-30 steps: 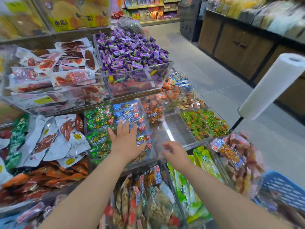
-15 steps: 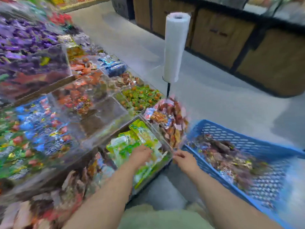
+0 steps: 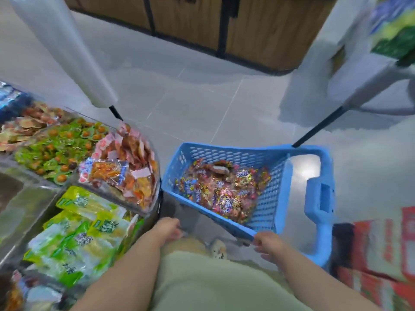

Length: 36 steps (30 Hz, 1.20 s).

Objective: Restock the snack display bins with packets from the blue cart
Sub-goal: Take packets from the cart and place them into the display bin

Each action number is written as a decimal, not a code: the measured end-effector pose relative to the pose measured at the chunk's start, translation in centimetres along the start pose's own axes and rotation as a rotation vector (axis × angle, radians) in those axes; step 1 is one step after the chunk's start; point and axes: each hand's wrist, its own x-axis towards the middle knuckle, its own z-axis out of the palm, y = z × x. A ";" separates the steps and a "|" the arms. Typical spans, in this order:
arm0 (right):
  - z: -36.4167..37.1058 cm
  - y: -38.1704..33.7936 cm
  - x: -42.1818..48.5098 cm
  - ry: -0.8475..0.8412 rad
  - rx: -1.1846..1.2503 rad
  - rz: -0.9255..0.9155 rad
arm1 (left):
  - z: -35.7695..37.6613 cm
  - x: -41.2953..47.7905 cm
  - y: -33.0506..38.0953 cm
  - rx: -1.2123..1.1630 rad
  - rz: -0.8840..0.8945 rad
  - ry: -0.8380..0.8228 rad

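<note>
Packets (image 3: 224, 194) in shiny red, yellow and blue wrappers lie heaped in the bottom of the blue cart (image 3: 277, 194), which stands on the grey tiled floor (image 3: 202, 104) just right of the display bins (image 3: 27, 198). Its left rim sits just beside the rounded clear wall of the corner bin (image 3: 143, 208), with only a narrow slot of floor between them. That bin is piled above its rim with red and orange packets (image 3: 125, 173); nearer the person, green packets (image 3: 85, 232) fill another.

The right hand (image 3: 268, 243) is at the near corner of the cart's rim and seems to touch it (blur hides whether the fingers curl around the edge, so I cannot tell if it grips). The left hand (image 3: 168, 227) hangs over the gap below the corner bin, fingers bent down out of sight; I cannot tell if it holds anything.

Beyond the cart's far rim the floor lies open up to the wooden cabinets (image 3: 258, 30). Red boxes (image 3: 377, 254) stand close beside the cart handle (image 3: 318, 198).
</note>
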 end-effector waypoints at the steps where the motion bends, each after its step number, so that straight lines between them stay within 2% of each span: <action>1: -0.3 0.1 0.1 0.000 0.072 0.027 | -0.2 0.5 1.1 -0.008 0.018 0.011; 6: -0.3 -0.8 1.0 0.028 0.253 0.117 | -0.6 3.6 5.2 0.127 0.006 -0.008; 13: -0.1 -4.6 3.9 0.146 0.410 0.137 | -1.0 7.7 12.1 0.584 0.133 -0.148; 16: 0.9 -6.0 5.2 0.192 0.429 0.221 | -1.5 9.6 14.9 0.756 0.188 -0.175; 19: 2.2 -7.8 6.2 0.135 0.425 0.284 | -2.2 12.1 16.2 0.899 0.220 -0.239; 23: 3.9 -9.4 8.3 0.068 0.434 0.254 | -3.1 15.3 16.4 1.026 0.254 -0.192; 25: 4.6 -10.0 9.5 0.036 0.470 0.266 | -3.1 16.7 16.2 1.088 0.278 -0.221; 28: 5.6 -10.4 11.4 0.022 0.501 0.316 | -2.5 18.6 15.8 1.134 0.306 -0.285; 33: 6.8 -10.6 14.5 0.010 0.504 0.348 | -0.7 21.0 15.3 1.369 0.323 -0.334; 36: 7.3 -10.9 15.7 -0.004 0.508 0.341 | -0.4 21.3 15.1 1.529 0.370 -0.283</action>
